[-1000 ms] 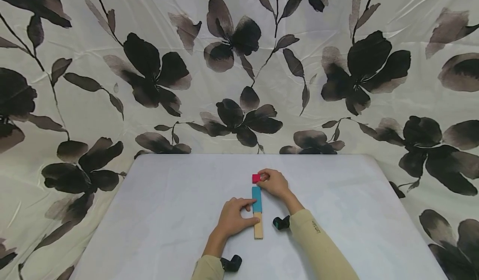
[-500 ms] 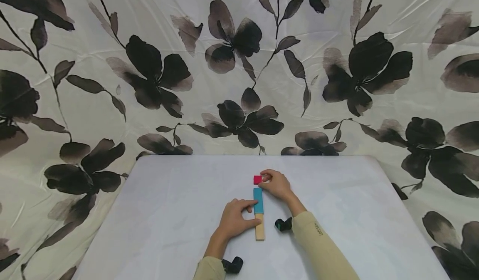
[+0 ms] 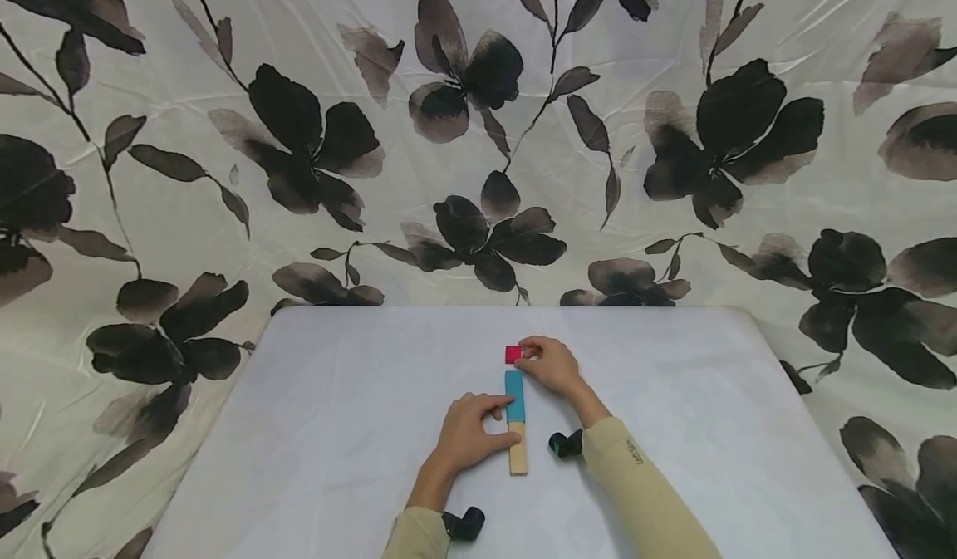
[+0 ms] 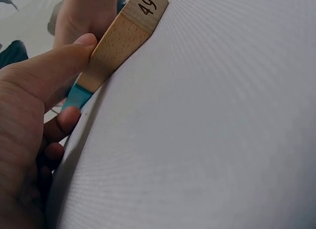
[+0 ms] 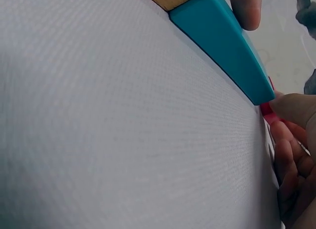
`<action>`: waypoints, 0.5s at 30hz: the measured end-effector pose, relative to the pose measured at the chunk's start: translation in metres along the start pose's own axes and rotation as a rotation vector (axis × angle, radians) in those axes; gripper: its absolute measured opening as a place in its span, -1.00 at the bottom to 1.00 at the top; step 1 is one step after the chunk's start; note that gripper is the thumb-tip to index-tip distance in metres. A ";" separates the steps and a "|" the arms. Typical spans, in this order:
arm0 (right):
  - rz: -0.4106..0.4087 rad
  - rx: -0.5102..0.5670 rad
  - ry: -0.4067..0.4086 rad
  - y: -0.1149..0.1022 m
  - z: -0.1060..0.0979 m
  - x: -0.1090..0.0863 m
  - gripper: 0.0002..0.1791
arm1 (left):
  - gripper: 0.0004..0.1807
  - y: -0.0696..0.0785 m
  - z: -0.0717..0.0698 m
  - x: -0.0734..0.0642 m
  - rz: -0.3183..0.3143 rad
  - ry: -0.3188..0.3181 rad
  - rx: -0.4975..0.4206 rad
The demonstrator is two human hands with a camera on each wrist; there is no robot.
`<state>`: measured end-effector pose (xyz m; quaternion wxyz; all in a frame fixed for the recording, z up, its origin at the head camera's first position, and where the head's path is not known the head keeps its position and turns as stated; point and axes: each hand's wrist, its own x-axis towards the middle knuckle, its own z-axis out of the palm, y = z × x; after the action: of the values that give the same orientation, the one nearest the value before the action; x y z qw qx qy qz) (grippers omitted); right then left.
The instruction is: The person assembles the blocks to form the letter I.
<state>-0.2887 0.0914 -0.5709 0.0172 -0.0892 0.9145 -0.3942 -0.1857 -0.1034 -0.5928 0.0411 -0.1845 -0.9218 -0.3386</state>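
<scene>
In the head view a blue block (image 3: 514,384) and a plain wooden block (image 3: 518,459) lie end to end in one straight line on the white table. The wooden block's near end bears a dark "49" (image 4: 147,7) in the left wrist view. My left hand (image 3: 465,438) is at their left side, index fingertip on the blue block, thumb on the wooden one. Just beyond the blue block's far end is a small red block (image 3: 512,354), which my right hand (image 3: 551,365) pinches between thumb and index finger. Part of the red block hides behind the thumb in the right wrist view.
The white table (image 3: 336,426) reaches back to a hanging cloth (image 3: 389,169) printed with dark flowers. Black wrist devices stick out by the left sleeve (image 3: 419,534) and the right sleeve (image 3: 635,476).
</scene>
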 end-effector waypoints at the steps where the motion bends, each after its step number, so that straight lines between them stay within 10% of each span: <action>1: -0.001 -0.001 0.002 0.000 -0.001 0.000 -0.64 | -0.38 0.000 0.000 0.000 -0.002 -0.002 -0.002; 15: -0.021 0.006 0.026 0.002 0.000 -0.001 -0.62 | -0.37 0.002 -0.002 0.002 0.016 -0.002 0.001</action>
<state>-0.2884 0.0925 -0.5727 0.0016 -0.0936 0.9125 -0.3983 -0.1871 -0.1028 -0.5897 0.0428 -0.1924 -0.9204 -0.3375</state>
